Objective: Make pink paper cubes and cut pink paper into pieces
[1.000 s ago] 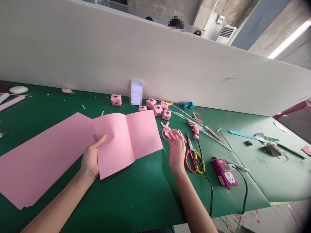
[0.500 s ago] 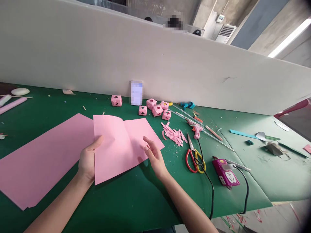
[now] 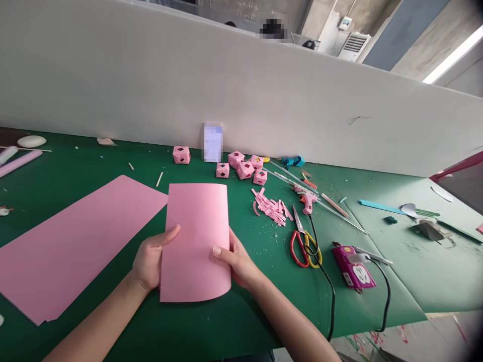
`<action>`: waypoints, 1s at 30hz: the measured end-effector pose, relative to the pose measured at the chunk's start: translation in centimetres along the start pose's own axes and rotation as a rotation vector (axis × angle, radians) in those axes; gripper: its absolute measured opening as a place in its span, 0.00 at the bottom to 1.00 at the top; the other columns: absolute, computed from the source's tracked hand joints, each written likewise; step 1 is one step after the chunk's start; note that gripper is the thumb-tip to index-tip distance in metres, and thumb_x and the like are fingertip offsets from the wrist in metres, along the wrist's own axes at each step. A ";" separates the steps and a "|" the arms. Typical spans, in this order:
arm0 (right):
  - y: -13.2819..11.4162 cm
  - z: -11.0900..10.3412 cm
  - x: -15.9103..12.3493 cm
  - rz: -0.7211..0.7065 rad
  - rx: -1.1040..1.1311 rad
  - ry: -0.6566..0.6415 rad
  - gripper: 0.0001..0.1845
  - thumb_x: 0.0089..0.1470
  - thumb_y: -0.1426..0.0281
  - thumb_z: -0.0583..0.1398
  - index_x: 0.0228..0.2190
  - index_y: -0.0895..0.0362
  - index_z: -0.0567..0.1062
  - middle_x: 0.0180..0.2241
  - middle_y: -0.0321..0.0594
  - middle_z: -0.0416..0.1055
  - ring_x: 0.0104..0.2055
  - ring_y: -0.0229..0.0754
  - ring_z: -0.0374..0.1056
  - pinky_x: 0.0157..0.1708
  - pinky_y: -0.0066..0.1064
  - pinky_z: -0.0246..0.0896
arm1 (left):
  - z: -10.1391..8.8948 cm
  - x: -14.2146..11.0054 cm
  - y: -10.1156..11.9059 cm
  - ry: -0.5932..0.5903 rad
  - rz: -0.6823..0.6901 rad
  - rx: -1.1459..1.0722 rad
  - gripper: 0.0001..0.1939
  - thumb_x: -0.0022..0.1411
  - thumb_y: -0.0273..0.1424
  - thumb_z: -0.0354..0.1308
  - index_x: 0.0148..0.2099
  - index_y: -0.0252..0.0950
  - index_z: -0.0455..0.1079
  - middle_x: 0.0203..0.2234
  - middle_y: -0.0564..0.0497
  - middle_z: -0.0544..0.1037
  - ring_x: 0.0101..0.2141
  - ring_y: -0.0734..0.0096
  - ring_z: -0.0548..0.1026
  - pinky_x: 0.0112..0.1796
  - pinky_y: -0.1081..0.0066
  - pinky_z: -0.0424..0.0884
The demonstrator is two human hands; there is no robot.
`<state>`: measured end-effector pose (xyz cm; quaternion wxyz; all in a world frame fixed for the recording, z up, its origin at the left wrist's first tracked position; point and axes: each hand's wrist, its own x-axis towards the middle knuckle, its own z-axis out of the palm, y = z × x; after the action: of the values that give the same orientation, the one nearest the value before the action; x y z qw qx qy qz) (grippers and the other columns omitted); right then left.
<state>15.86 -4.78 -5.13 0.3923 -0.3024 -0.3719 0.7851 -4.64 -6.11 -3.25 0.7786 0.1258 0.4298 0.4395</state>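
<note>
Between my two hands is a pink sheet of paper (image 3: 196,226), bent over on itself with a rounded fold on its right side. My left hand (image 3: 151,256) grips its left edge, thumb on the front face. On the right, my right hand (image 3: 237,256) closes round the folded side, thumb pressed on the front and fingers hidden behind. A larger pink sheet (image 3: 83,246) lies flat on the green table at the left. Just beyond the held paper stand several small pink paper boxes (image 3: 245,170) with diamond-shaped openings.
Right of my hands lie pink paper strips (image 3: 273,208), scissors (image 3: 302,241) with red and yellow handles, a pink glue gun (image 3: 308,201) and a magenta power socket (image 3: 354,269) with black cords. A phone (image 3: 213,143) leans on the white partition (image 3: 151,80).
The paper was spread with a crease down its middle; now its right part is folded behind. My right hand has gone from open beside it to gripping the fold.
</note>
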 end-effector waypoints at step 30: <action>0.6 -4.9 2.6 -1.168 -1.991 0.475 0.21 0.62 0.55 0.67 0.55 0.44 0.79 0.65 0.38 0.72 0.77 0.61 0.39 0.73 0.57 0.39 | -1.6 4.5 -0.2 0.308 2.020 1.870 0.22 0.62 0.30 0.73 0.54 0.32 0.70 0.41 0.45 0.86 0.48 0.51 0.83 0.65 0.42 0.60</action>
<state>18.04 -1.13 -8.72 0.3428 -0.3977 -0.8206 -0.2260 -4.73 -2.96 -6.81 -0.3016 0.7998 0.3660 0.3679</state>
